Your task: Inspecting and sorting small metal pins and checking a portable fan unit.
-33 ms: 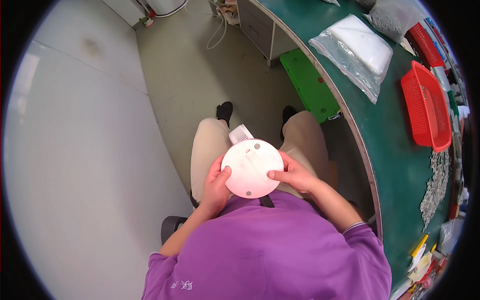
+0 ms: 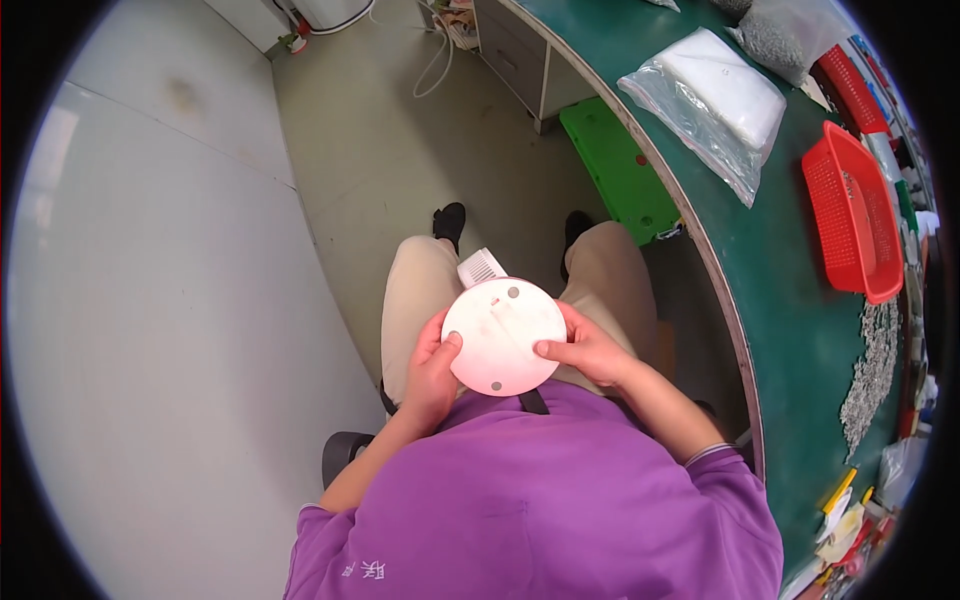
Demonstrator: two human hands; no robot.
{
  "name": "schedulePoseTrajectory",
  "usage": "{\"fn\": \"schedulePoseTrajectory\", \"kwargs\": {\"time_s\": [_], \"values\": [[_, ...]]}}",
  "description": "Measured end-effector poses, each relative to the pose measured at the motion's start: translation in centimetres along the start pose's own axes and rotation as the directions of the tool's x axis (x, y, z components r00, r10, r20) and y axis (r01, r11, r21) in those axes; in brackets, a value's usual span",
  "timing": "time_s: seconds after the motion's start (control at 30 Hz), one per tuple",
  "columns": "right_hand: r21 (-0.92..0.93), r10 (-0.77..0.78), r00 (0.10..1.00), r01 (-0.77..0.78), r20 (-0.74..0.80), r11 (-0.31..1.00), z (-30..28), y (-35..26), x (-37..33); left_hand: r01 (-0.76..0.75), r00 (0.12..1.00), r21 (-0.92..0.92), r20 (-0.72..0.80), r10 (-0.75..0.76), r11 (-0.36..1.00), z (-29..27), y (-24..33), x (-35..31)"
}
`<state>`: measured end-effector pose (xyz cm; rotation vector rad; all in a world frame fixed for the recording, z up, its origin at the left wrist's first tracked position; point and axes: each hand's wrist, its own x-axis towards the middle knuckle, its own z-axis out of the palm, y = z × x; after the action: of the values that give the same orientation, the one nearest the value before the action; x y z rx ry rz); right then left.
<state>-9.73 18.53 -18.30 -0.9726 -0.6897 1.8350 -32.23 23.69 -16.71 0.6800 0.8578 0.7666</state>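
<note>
Above my lap I hold a white round base (image 2: 505, 345), its flat face turned up, with small grey round pads near the rim. From beyond its far edge a white part with dark slots (image 2: 481, 268) sticks out; how the two join is hidden. My left hand (image 2: 432, 372) grips the disc's left edge, thumb on the face. On the opposite edge, my right hand (image 2: 592, 352) holds it with the thumb also lying on top. The other fingers of both hands are mostly hidden underneath.
A green-topped workbench (image 2: 745, 290) curves along my right, bearing a clear bag with white contents (image 2: 715, 90), a red basket (image 2: 835, 215), a heap of small metal pieces (image 2: 873, 370) and tools. Below it leans a green panel (image 2: 620, 170). A pale wall (image 2: 180, 300) stands left.
</note>
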Motion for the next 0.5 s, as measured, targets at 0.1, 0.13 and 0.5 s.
{"fn": "schedulePoseTrajectory", "kwargs": {"time_s": [0.1, 0.13, 0.5], "values": [[0.007, 0.034, 0.999, -0.034, 0.009, 0.999, 0.1, 0.5, -0.2, -0.042, 0.999, 0.049, -0.014, 0.043, 0.998, -0.3, -0.2, -0.2], [-0.005, 0.026, 1.000, -0.026, 0.014, 1.000, 0.2, 0.5, -0.2, -0.056, 0.998, 0.077, -0.020, 0.058, 0.995, -0.5, -0.3, -0.2], [-0.284, -0.019, 1.000, 0.025, 0.022, 0.959, -0.2, -1.0, 0.0, -0.025, 0.999, 0.221, -0.035, 0.034, 0.975, -1.2, -1.2, 0.2]]}}
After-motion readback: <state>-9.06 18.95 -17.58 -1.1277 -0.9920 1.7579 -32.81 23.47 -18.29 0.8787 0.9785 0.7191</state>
